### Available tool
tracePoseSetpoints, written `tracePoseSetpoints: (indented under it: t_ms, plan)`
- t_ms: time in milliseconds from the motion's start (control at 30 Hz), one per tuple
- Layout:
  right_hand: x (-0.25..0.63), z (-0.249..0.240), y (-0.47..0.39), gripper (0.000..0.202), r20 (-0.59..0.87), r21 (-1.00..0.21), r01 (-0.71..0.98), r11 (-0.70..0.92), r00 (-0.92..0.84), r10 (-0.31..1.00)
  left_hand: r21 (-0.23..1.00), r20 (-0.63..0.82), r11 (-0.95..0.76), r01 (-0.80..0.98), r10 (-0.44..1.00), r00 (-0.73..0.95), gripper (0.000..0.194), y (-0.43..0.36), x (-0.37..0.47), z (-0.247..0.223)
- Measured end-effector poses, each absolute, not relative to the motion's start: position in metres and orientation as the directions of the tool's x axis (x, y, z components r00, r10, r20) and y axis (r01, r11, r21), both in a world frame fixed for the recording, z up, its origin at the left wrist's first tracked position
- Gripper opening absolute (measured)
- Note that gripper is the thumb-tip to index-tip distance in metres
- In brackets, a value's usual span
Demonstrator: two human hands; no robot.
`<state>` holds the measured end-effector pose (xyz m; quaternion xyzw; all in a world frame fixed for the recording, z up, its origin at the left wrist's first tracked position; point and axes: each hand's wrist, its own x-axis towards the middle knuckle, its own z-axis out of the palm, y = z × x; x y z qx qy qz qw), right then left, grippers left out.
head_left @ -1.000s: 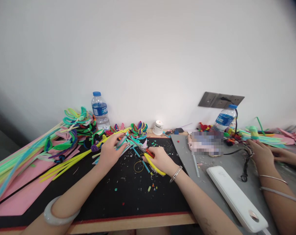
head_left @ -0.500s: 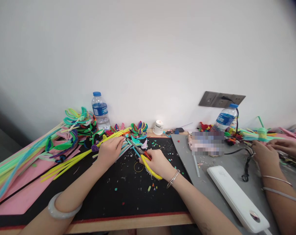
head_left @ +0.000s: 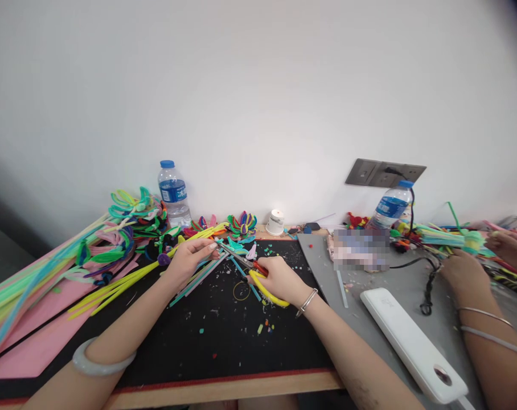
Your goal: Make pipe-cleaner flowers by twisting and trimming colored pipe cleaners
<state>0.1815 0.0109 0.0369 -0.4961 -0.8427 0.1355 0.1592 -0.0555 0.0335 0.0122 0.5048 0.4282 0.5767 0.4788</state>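
My right hand [head_left: 278, 279] is closed round a pair of pliers [head_left: 259, 269] with long slim metal jaws and red and yellow grips. The jaws point left, up to the fingertips of my left hand [head_left: 193, 259]. Thumb and finger of that hand are pinched together at the jaw tips; what they hold is too small to make out. Below and between the hands lie several teal and pale pipe cleaners [head_left: 198, 280]. A bundle of yellow pipe cleaners [head_left: 109, 293] runs under my left hand. Just beyond the jaws is a turquoise pipe-cleaner shape [head_left: 240, 247].
Colourful pipe-cleaner flowers [head_left: 242, 224] and a water bottle [head_left: 173, 193] stand along the wall. A paper cup [head_left: 275, 222] is behind the black mat [head_left: 241, 353], which is strewn with scraps. On the right are a white power bank [head_left: 412, 344] and another person's hand [head_left: 466, 276].
My left hand has shifted slightly left and its fingers have turned, uncovering more of the teal and pale pipe cleaners. The pliers have tilted a little flatter. The other person's hands have moved apart.
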Motion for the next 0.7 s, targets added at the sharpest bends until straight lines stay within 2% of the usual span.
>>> tracePoseSetpoints:
  t_ms: [167, 300, 400, 500, 700]
  plan:
    - [0.186, 0.04, 0.015, 0.03, 0.166, -0.384, 0.751, 0.537, -0.516, 0.84, 0.952, 0.066, -0.044, -0.303, 0.996, 0.064, 0.016, 0.03, -0.054, 0.011]
    - [0.188, 0.038, 0.019, 0.031, 0.164, -0.38, 0.738, 0.558, -0.54, 0.825, 0.931, 0.033, 0.006, -0.365, 0.995, 0.099, 0.015, 0.03, -0.052, 0.007]
    - [0.19, 0.035, 0.022, 0.03, 0.154, -0.365, 0.766, 0.53, -0.512, 0.845, 0.944, 0.066, -0.061, -0.325, 0.998, 0.005, 0.017, 0.031, -0.047, 0.006]
    - [0.191, 0.033, 0.023, 0.038, 0.167, -0.357, 0.787, 0.503, -0.476, 0.863, 0.96, 0.117, -0.127, -0.251, 0.992, -0.057, 0.018, 0.032, -0.044, 0.005]
    - [0.188, 0.03, 0.022, 0.042, 0.174, -0.334, 0.819, 0.468, -0.434, 0.884, 0.978, 0.19, -0.193, -0.076, 0.981, -0.049, 0.018, 0.033, -0.043, 0.005]
